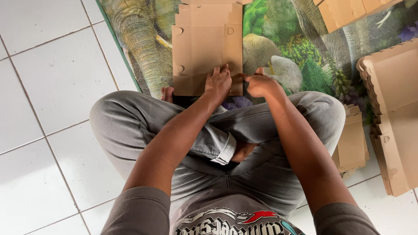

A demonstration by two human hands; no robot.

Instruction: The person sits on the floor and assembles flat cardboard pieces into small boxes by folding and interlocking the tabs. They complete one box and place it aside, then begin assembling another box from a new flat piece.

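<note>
Pressing flat with fingers spread, the left hand (pixel 218 82) lies palm-down on the lower edge of a flat brown cardboard box blank (pixel 207 48). Just beside it, the right hand (pixel 261 85) is loosely curled, its fingertips meeting the blank's lower right corner; whether it pinches the card cannot be told. The blank lies unfolded on a floor mat (pixel 283 39) printed with elephants and green leaves, directly ahead of the person's crossed legs in grey jeans (pixel 130 122), with small punched tabs along its left side. Further to the right, a stack of similar flat blanks (pixel 352 143) rests by the right knee, and a larger scallop-edged cardboard pile (pixel 392 117) stands beyond it. More cardboard (pixel 348 11) shows at the upper right corner. White floor tiles (pixel 48 87) spread out to the left.
</note>
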